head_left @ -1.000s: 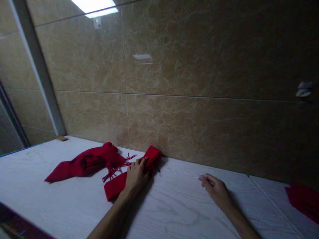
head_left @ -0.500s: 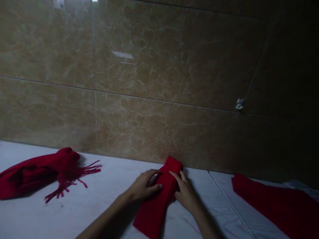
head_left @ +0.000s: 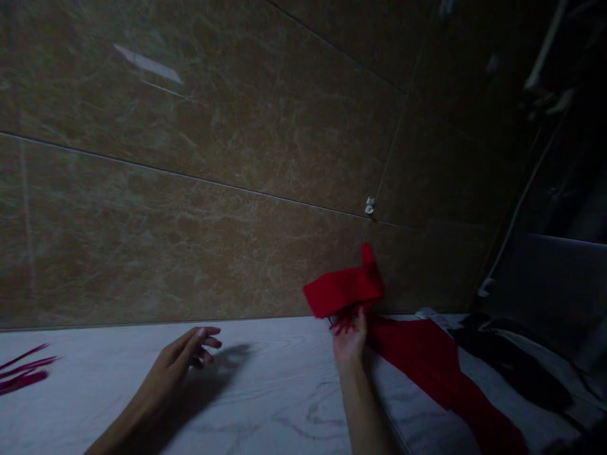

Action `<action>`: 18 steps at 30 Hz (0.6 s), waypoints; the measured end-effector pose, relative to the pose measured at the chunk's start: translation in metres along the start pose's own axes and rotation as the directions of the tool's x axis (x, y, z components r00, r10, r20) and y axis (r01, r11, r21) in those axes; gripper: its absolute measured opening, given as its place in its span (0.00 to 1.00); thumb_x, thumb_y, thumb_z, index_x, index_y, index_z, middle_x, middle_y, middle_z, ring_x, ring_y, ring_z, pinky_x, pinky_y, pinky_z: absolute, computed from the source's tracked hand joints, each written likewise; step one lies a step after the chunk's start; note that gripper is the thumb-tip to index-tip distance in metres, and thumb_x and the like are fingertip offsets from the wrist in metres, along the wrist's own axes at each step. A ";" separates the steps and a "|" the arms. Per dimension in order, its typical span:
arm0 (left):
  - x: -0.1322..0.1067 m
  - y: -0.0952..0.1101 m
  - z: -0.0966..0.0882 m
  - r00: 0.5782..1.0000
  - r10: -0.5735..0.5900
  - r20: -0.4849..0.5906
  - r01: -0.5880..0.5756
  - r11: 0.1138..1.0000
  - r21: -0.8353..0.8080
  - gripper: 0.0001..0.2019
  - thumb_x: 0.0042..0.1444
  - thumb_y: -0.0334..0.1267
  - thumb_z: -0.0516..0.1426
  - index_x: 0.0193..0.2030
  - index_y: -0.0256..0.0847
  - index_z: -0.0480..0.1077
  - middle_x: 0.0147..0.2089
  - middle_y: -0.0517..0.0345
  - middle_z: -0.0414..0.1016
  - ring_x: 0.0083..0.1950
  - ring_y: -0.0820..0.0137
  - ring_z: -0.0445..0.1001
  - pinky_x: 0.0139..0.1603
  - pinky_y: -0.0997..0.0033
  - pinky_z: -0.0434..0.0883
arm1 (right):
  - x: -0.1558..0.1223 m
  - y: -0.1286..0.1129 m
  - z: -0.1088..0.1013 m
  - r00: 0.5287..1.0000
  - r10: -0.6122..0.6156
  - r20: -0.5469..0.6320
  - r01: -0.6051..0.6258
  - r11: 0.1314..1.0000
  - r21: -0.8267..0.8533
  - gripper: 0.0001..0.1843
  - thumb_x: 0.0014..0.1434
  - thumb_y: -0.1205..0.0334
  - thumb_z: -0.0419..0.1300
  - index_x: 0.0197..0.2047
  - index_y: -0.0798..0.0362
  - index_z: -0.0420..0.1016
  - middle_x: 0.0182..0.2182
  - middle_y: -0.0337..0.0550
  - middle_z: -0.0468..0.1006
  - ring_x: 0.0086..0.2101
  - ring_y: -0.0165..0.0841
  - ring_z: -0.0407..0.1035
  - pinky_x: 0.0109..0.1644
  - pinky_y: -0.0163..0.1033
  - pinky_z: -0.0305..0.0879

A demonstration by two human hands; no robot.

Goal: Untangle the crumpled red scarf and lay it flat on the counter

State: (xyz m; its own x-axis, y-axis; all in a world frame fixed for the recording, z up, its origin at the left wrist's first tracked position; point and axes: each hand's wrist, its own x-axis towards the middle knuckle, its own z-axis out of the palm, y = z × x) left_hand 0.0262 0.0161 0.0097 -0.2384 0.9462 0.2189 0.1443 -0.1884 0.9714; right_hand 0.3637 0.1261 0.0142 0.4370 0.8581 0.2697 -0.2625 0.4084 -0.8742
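My right hand (head_left: 348, 338) is raised at the table's far edge, shut on a folded red scarf (head_left: 344, 291), with a few fringe ends showing by its fingers. My left hand (head_left: 183, 357) hovers apart from it over the white wood-grain table (head_left: 265, 385), open and holding nothing. Just right of my right hand, a long red cloth (head_left: 427, 354) lies flat on the table. Only the fringe of another red scarf (head_left: 23, 373) shows, at the left edge of the view.
A brown marble-tiled wall (head_left: 190, 189) rises along the table's far edge. A dark cloth (head_left: 507, 360) lies at the right end of the table. Beyond it, the right side of the view falls into dark shadow.
The folded scarf has risen off the table in my right hand. My left hand has let go and moved left. The view has swung right and tilted.
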 end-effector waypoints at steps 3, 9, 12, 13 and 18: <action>-0.007 0.000 0.006 0.999 0.037 0.031 -0.040 0.995 0.096 0.39 0.49 0.76 0.53 0.44 0.40 0.77 0.37 0.52 0.81 0.32 0.63 0.75 0.37 0.64 0.74 | 0.013 -0.011 -0.019 0.998 -0.015 -0.054 0.016 1.000 0.019 0.28 0.49 0.28 0.44 0.33 0.44 0.60 0.27 0.37 0.72 0.32 0.34 0.72 0.36 0.40 0.69; -0.014 -0.006 0.016 0.952 0.069 0.299 -0.180 0.915 0.361 0.28 0.59 0.65 0.49 0.31 0.42 0.74 0.30 0.56 0.78 0.35 0.62 0.76 0.38 0.68 0.70 | -0.038 0.025 0.026 0.964 0.071 0.256 -0.020 0.980 -0.198 0.21 0.49 0.38 0.59 0.29 0.48 0.68 0.21 0.33 0.69 0.21 0.28 0.61 0.24 0.34 0.55; -0.014 -0.013 0.020 0.931 0.061 0.360 -0.217 0.886 0.410 0.26 0.63 0.59 0.47 0.30 0.41 0.72 0.30 0.56 0.77 0.34 0.64 0.74 0.37 0.69 0.67 | -0.072 0.042 0.056 0.842 0.142 0.521 0.051 0.940 -0.339 0.21 0.45 0.43 0.67 0.21 0.50 0.67 0.16 0.32 0.66 0.21 0.27 0.59 0.25 0.34 0.51; -0.015 -0.016 0.022 0.930 0.062 0.362 -0.226 0.875 0.429 0.25 0.64 0.58 0.46 0.30 0.41 0.71 0.29 0.56 0.76 0.33 0.64 0.73 0.36 0.69 0.66 | -0.081 0.044 0.062 0.795 0.171 0.583 0.075 0.924 -0.374 0.22 0.43 0.44 0.69 0.19 0.50 0.66 0.15 0.32 0.65 0.21 0.27 0.58 0.25 0.35 0.51; -0.018 -0.015 0.024 0.940 0.078 0.333 -0.250 0.822 0.511 0.23 0.67 0.51 0.45 0.30 0.40 0.72 0.29 0.57 0.77 0.32 0.68 0.72 0.34 0.71 0.65 | -0.096 0.029 0.064 0.685 0.218 0.695 0.141 0.896 -0.420 0.28 0.46 0.35 0.65 0.17 0.50 0.61 0.16 0.31 0.58 0.23 0.27 0.53 0.28 0.36 0.48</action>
State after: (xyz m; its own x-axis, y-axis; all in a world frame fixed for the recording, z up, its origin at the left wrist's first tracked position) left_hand 0.0517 0.0088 -0.0111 0.1068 0.9620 0.2513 0.6694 -0.2565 0.6973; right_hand 0.2592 0.0752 -0.0111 -0.3562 0.8932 0.2745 0.1880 0.3563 -0.9152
